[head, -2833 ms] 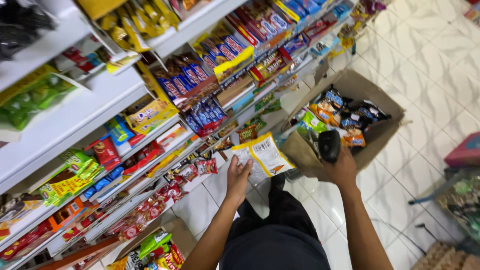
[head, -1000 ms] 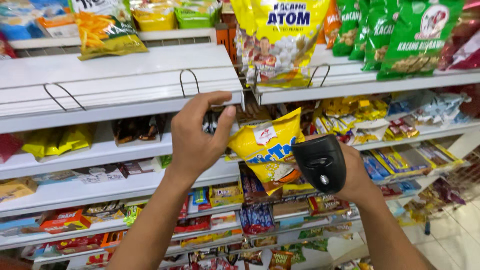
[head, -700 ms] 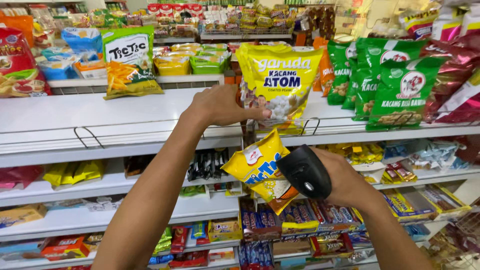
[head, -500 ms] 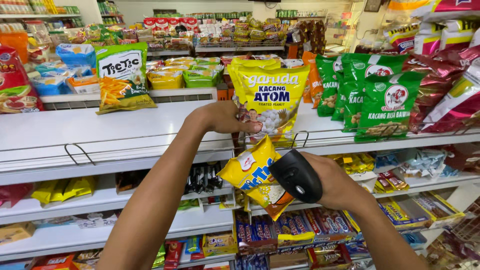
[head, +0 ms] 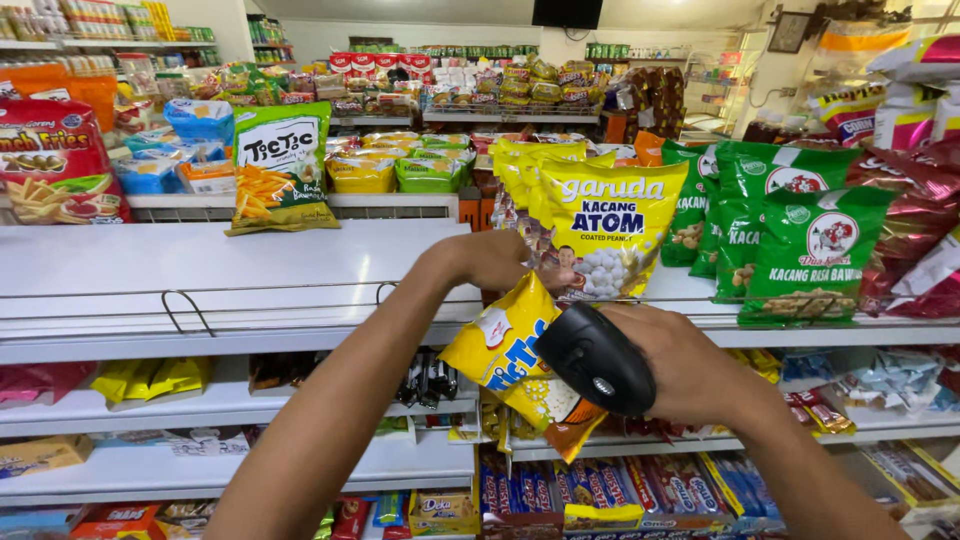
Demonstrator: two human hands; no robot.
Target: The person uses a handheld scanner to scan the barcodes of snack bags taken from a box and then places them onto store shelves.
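Seen from above in a snack aisle: left hand [head: 497,262] raised to the white top shelf [head: 250,260], fingers closed on the upper corner of a yellow snack bag [head: 505,345] hanging tilted below it. Right hand [head: 690,365] just beside, wrapped firmly around a black handheld barcode scanner [head: 598,358], whose body overlaps the bag's right edge. Bag thus between both hands, under the left and touching the scanner on the right, in front of the lower shelves. Directly behind, a row of yellow coated-peanut bags [head: 610,230]; farther right, green peanut bags [head: 810,250]; far left on the shelf, a green-and-white stick-snack bag [head: 283,165]. Judged best handled by keeping the bag flat and steady, printed code turned squarely toward the scanner's window, without creasing the foil.
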